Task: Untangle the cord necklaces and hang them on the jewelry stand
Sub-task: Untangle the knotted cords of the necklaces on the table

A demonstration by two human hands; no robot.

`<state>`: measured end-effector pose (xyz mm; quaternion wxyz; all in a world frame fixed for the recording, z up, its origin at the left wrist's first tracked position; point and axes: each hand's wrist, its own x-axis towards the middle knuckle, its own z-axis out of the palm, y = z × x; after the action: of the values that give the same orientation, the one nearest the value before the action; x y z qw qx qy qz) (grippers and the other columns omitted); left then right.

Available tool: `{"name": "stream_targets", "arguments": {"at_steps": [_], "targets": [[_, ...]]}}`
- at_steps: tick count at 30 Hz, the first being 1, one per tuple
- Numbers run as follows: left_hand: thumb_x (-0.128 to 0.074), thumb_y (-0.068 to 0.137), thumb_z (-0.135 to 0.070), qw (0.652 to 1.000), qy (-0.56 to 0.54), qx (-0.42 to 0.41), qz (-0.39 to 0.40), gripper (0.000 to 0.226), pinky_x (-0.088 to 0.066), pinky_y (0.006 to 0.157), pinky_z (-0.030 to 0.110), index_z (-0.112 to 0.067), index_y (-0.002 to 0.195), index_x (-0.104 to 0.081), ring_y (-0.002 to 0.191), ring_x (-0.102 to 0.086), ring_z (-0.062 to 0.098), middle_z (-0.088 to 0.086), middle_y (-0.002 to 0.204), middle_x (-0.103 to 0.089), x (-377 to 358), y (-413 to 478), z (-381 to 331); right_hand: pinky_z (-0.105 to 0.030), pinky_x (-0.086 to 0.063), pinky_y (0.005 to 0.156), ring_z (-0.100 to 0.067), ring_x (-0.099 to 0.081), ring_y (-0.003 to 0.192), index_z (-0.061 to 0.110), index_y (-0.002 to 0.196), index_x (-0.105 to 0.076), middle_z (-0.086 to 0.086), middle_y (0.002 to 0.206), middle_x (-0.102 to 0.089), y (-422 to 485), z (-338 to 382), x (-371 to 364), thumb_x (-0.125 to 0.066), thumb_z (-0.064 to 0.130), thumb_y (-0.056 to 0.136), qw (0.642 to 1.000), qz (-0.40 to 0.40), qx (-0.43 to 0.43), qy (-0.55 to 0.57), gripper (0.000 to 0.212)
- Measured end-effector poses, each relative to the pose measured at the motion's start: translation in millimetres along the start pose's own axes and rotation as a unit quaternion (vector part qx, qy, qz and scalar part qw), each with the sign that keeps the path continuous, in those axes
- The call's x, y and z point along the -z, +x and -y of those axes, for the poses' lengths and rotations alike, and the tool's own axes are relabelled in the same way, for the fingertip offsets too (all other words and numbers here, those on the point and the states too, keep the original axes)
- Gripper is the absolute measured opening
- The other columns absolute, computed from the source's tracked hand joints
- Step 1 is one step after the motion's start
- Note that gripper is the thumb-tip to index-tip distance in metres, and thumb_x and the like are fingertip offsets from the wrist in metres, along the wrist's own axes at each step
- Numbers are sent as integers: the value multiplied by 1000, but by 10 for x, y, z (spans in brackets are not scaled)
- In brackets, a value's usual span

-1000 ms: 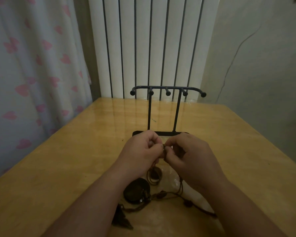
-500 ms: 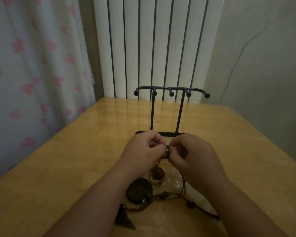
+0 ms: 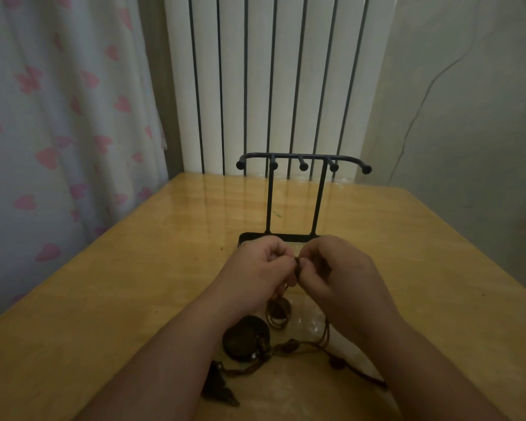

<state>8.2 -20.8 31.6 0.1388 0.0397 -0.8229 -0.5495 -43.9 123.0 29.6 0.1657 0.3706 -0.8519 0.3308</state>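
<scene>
So the cord necklaces [image 3: 298, 349] are one brown tangle. We're pinching a knotted bit of it between the fingers [image 3: 283, 258] of our left hand [image 3: 255, 275] and right hand [image 3: 343, 278], with both sets curled in tight. The rest droops below the fingers onto the bench [image 3: 134, 284]: a round dark pendant [image 3: 246, 340], a coil of thin rings [image 3: 278, 312] and a few beads. Just beyond the fingers is the black wire jewelry stand [image 3: 301, 158], with five ball-tipped pegs. The bench is glossy yellowish wood. Further back there's a white ribbed radiator [image 3: 255, 71], and a curtain [image 3: 58, 132] with pink hearts out past the left hand.
</scene>
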Motion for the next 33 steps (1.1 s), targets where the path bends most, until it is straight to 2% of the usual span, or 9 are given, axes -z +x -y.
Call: {"name": "stream_targets", "arguments": {"at_steps": [8, 18, 33], "targets": [[-56, 93, -17, 1000, -8, 7, 2, 15, -48, 59, 28, -23, 81, -63, 59, -58, 9, -8, 60, -64, 1, -4, 3, -15, -34, 59, 0, -47, 70, 32, 88, -56, 19, 76, -49, 5, 0, 6, -55, 31, 87, 1000, 3, -4, 12, 2], [-54, 93, -14, 1000, -20, 9, -1, 16, -44, 55, 27, -20, 80, -62, 56, -54, 9, -6, 60, -64, -2, -9, -21, -15, -33, 57, 0, -46, 68, 32, 88, -56, 18, 75, -49, 2, -4, 9, -59, 26, 89, 1000, -5, -10, 22, 6], [-50, 94, -15, 999, -23, 17, 25, 25, -40, 56, 28, -27, 73, -58, 57, -49, 8, -8, 59, -58, -3, -19, -7, -16, -36, 57, -2, -49, 69, 34, 85, -55, 16, 75, -52, -2, 21, -5, -55, 29, 88, 999, 2, -12, 38, 5]]}}
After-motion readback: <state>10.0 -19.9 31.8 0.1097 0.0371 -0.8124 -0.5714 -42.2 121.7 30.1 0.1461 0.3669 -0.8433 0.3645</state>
